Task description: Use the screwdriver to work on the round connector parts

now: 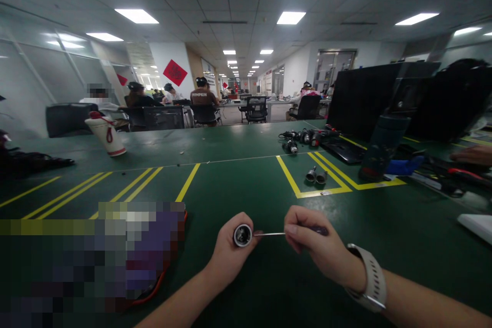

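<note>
Closed around a small round metal connector body (243, 236), my left hand (230, 251) turns its open end toward me; dark inner parts show inside the ring. My right hand (311, 241) grips a screwdriver (271, 234) by its dark handle. The thin shaft points left and reaches the side of the piece, by my left fingertips. Whether the tip sits in a screw is hidden. Two metal shells (315, 176) stand on the green table (238, 184), inside a yellow taped box beyond my right hand.
Several dark cylindrical parts (303, 138) lie farther back. A dark bottle (384, 146) and a black monitor (361, 97) stand at the right. At left are a white cup (106, 134) and a pixelated, red-edged item (154, 256). Another person's hand (474, 155) shows at far right.
</note>
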Tool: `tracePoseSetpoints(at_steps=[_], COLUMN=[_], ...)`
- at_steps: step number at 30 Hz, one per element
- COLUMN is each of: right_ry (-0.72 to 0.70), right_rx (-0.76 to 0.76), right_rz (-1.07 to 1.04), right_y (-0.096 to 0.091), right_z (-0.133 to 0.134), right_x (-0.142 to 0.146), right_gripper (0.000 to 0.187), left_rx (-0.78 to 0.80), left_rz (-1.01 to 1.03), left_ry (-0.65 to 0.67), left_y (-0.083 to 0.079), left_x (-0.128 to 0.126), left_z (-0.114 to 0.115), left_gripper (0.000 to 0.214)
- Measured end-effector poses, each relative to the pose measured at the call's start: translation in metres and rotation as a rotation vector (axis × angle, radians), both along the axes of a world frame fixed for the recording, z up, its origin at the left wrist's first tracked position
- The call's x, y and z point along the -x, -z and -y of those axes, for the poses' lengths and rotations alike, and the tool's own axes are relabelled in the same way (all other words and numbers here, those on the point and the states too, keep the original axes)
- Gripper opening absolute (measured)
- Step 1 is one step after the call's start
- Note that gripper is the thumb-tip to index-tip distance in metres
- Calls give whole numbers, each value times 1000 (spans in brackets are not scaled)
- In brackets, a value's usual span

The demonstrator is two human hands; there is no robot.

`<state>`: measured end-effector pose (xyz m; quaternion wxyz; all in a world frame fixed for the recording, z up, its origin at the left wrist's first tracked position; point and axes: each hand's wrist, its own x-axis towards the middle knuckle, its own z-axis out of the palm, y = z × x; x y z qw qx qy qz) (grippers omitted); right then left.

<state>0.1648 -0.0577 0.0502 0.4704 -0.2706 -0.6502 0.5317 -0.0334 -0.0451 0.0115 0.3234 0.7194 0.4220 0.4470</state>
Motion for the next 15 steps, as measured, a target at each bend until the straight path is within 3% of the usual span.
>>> tracePoseSetpoints(at_steps=[6,11,15], right_ry=[77,238,161], right_rx=[10,-174,-410], right_rz=[-98,181,389], right_y=[6,5,3], right_z=[-5,10,21], right_x=[-2,8,16], right_gripper=[19,12,8], left_rx=[0,-21,6], left_rz=[17,-29,-85], left_ry=[-66,-63,18], left_y=[-1,-1,3], left_x=[-1,-7,-13], left_z=[0,9,19], left_gripper=[18,20,13])
